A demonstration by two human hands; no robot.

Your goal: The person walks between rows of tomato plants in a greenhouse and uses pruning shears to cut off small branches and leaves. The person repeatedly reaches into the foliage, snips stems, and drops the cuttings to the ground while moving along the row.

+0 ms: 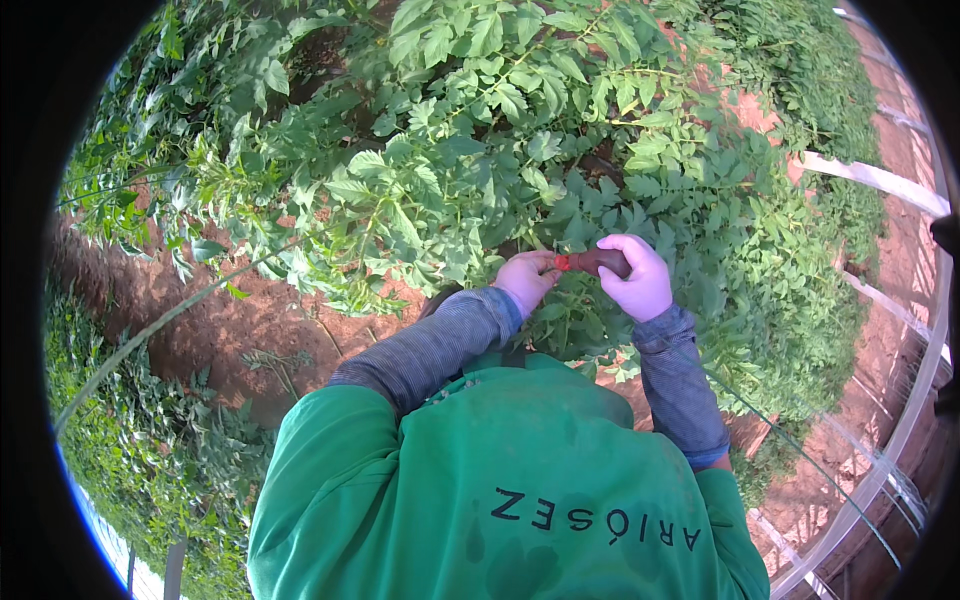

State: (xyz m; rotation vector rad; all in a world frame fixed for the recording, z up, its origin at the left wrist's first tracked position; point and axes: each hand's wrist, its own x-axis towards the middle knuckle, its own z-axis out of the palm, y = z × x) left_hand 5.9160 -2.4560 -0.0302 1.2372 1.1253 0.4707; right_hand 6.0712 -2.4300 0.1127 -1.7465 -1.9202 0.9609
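Note:
My right hand [637, 279] grips the dark red, rounded body of a small bottle-like tool [609, 262] between thumb and fingers. The tool lies sideways, its bright red narrow end pointing left. At that end is my left hand [526, 282], its bent fingers touching or almost touching the red part; whether they pinch it or a bit of plant cannot be told. Leafy green plants, seemingly tomato [450, 172], surround both hands. Below the hands show grey-blue sleeves and a green shirt.
A light green cord [169, 316] runs across the left, and a thin green string [795, 444] slants down at the right. Reddish soil [225, 322] lies between plant rows. Along the right are a white rail [874, 178] and a curved pale pipe or band [911, 420].

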